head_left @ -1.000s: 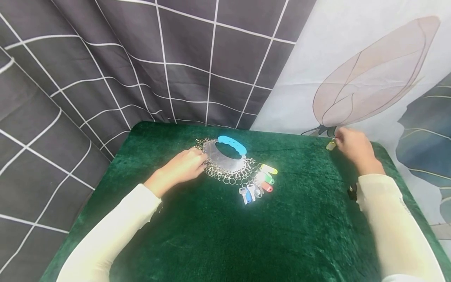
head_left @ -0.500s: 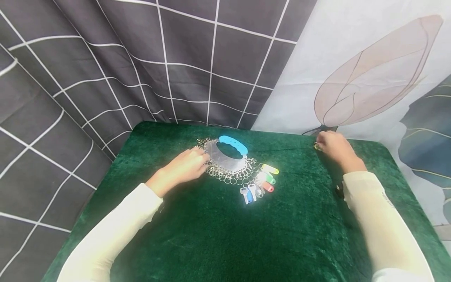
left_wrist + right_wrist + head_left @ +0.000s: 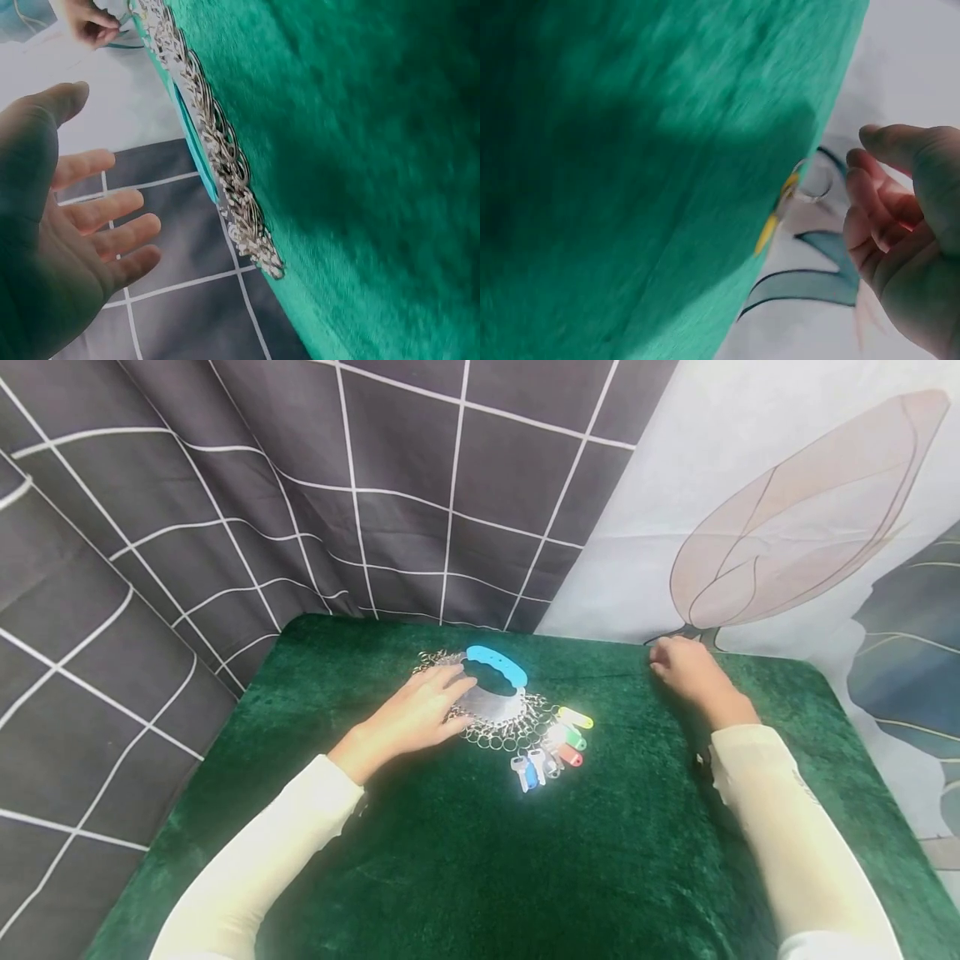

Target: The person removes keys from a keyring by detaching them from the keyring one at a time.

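A key carrier with a blue grip and a clear plate lies on the green table. Many metal rings hang around its edge. My left hand hovers over the carrier's left side, fingers spread and holding nothing. At the far right of the table, my right hand has loosely bent fingers, with thumb and fingertips apart. Just beyond them in the right wrist view is a yellow key tag with a metal ring. My hand hides this tag in the head view.
Keys and yellow, green, red and blue tags fan out at the carrier's right front. Behind the table hang a dark grid-patterned curtain and a white cloth with a leaf print.
My right hand moved left along the back edge and released the yellow key tag. My left hand let go of the carrier's left edge, lifted and spread its fingers.
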The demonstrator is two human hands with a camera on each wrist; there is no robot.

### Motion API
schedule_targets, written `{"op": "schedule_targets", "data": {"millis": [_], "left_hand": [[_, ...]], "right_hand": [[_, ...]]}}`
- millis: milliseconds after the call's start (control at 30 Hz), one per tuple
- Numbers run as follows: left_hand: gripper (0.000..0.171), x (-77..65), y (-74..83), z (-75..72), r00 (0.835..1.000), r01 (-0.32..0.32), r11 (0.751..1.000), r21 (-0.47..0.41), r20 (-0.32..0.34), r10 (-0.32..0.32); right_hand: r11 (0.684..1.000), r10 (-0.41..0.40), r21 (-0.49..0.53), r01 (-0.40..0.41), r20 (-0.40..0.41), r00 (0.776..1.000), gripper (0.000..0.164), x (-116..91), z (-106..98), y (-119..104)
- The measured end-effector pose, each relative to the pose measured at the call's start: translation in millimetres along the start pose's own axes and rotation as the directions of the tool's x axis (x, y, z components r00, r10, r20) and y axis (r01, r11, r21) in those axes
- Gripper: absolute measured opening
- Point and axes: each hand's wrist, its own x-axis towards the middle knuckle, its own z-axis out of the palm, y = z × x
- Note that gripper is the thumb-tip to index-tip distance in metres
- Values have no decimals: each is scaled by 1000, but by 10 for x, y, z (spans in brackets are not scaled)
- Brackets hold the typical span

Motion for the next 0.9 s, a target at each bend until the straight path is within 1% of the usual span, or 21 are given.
{"op": "schedule_targets", "data": {"millis": [133, 267, 367, 500, 567, 700, 800, 900], "left_hand": [[59, 25, 43, 49, 1000, 13, 1000, -17, 1, -13], [58, 52, 86, 81, 999, 37, 998, -41, 27, -36], [55, 83, 117, 96, 999, 49, 997, -56, 23, -48], [50, 155, 161, 138, 999, 38, 998, -55, -8, -38], [48, 202, 187, 167, 999, 27, 998, -55, -20, -28], [43, 285, 259, 212, 999, 31, 997, -76, -17, -33], [37, 355, 322, 245, 999, 51, 996, -77, 0, -51], [31, 431, 382, 290, 997, 77, 994, -72, 25, -76]], "right_hand": [[997, -70, 22, 71, -41, 997, 13, 6, 29, -166], [986, -105, 123, 113, -70, 992, 12, 16, 139, -368], [970, -117, 210, 125, -48, 992, 12, 8, 231, -538], [948, -175, 267, 171, -8, 985, 12, -18, 320, -733], [943, -199, 277, 187, 16, 980, 13, -32, 348, -817], [939, -245, 267, 216, 82, 966, 15, -43, 405, -961], [946, -258, 233, 224, 129, 957, 15, -45, 438, -1061], [956, -253, 190, 223, 155, 955, 12, -42, 466, -1138]]}}
